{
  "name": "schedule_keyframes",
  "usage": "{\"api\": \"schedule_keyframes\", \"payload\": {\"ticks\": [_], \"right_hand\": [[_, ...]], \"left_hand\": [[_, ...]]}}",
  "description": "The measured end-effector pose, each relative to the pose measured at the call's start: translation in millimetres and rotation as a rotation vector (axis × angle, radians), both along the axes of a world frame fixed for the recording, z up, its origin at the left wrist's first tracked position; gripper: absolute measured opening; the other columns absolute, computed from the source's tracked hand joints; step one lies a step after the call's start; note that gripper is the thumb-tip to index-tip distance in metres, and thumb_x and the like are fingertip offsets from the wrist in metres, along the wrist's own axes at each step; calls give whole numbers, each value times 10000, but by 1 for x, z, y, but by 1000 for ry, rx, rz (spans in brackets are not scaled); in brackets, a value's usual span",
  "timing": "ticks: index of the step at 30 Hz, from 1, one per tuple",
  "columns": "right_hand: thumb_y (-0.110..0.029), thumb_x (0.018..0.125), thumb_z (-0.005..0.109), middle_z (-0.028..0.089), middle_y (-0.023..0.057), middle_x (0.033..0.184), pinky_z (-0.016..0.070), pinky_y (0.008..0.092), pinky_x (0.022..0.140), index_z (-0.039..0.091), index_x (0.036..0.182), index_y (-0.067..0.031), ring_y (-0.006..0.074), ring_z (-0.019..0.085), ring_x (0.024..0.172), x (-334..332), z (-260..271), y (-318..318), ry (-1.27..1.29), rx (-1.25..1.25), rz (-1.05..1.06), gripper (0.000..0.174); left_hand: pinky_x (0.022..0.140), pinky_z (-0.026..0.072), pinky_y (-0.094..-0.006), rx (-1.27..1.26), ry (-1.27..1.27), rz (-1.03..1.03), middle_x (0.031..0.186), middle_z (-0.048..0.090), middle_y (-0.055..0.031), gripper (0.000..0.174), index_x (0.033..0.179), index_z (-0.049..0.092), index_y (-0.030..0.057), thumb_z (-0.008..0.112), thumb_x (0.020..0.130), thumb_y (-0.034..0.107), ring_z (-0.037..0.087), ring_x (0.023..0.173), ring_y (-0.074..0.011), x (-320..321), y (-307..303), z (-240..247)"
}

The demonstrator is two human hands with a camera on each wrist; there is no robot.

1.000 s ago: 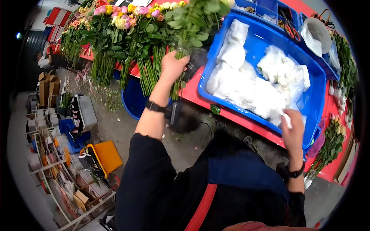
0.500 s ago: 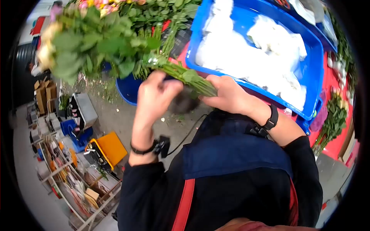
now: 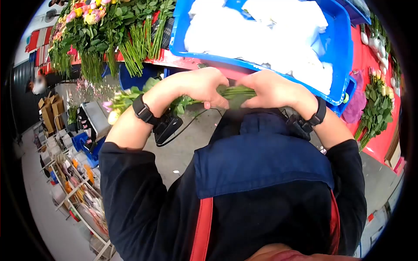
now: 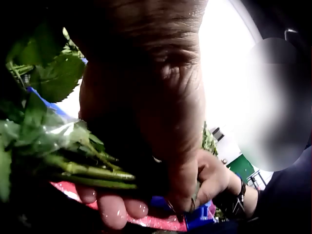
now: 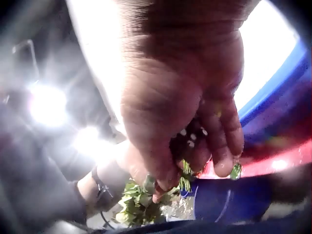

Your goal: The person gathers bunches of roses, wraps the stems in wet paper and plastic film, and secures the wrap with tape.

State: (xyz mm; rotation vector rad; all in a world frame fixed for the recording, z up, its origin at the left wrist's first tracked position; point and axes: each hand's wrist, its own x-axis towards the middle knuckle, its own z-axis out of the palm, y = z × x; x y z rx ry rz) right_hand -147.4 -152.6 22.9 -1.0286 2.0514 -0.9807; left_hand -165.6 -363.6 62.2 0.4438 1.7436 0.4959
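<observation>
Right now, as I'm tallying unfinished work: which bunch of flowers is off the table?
The bunch whose stems the left hand and right hand grip, blooms out over the floor. The other bunches lie on the red table.

One bunch of long-stemmed flowers [image 3: 237, 91]: thin green stems, serrated green leaves, pale yellow and pink blooms [image 3: 112, 114]. Held in the air, roughly level, just in front of the chest. Gripped by the left hand [image 3: 201, 85] around mid-stem and by the right hand [image 3: 270, 89] near the stem ends. Bare stems visible between the two close-set hands. Blooms pointing to the person's left, beyond the left wrist, drooping slightly. Clear glossy film [image 4: 46, 139] lying over the leafy part.
</observation>
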Motion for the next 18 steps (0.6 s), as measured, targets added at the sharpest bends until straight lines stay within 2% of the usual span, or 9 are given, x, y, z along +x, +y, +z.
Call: {"api": "schedule_keyframes", "payload": {"ticks": [4,6,7,8,10,11,14,15,18], "right_hand": [[-173,700,677,603,65,1020,447,381,870,643,873,-56,245,566,1010,12,4,29,716,-331,-144,212],[-167,681,648,604,43,988,441,387,889,637,847,-76,218,571,1002,17,4,39,898,-426,-121,189],[-159,658,616,598,28,960,442,392,889,631,824,-93,202,567,992,21,2,41,914,-460,-145,179],[-158,660,625,600,27,948,438,394,879,627,802,-80,210,565,977,22,1,43,871,-482,-104,162],[-145,658,626,593,29,915,432,393,865,621,782,-66,214,561,959,30,1,51,771,-498,-108,147],[-138,661,627,591,33,904,430,392,863,623,784,-60,217,563,949,33,1,56,771,-496,-133,146],[-118,670,630,588,44,879,427,394,858,630,796,-40,227,569,924,42,4,65,783,-518,-197,149],[-111,674,632,589,48,876,427,396,858,633,806,-34,231,572,919,45,5,65,798,-538,-214,153],[-113,676,660,590,62,867,428,402,867,643,833,-16,242,583,912,41,14,69,793,-595,-330,185]], "left_hand": [[544,518,-253,125,-210,357,714,653,-63,218,994,641,-33,660,797,56,649,591,-135,7,15,-18],[537,521,-258,229,-255,532,714,651,-72,253,1016,632,-29,612,766,-3,649,589,-140,14,29,-16],[526,514,-252,281,-276,567,712,646,-68,291,1025,620,-31,590,736,-32,638,576,-134,20,33,-23],[519,496,-255,300,-243,546,698,617,-60,423,1175,579,-16,652,759,16,593,541,-121,25,37,-31],[513,486,-247,214,-51,491,712,618,-69,435,1173,571,-18,693,759,44,581,539,-106,35,49,-29],[572,510,-287,132,17,478,747,653,-100,481,1172,562,-14,744,740,96,632,599,-163,38,54,-22],[668,529,-340,330,493,428,793,679,-145,529,1178,556,-5,765,712,134,679,714,-263,55,57,-20],[754,525,-387,243,496,468,836,675,-196,506,1150,567,9,757,721,199,673,837,-350,59,61,-17],[745,527,-404,62,753,420,851,667,-218,439,1116,586,29,724,757,240,661,836,-370,64,58,-22]]}}
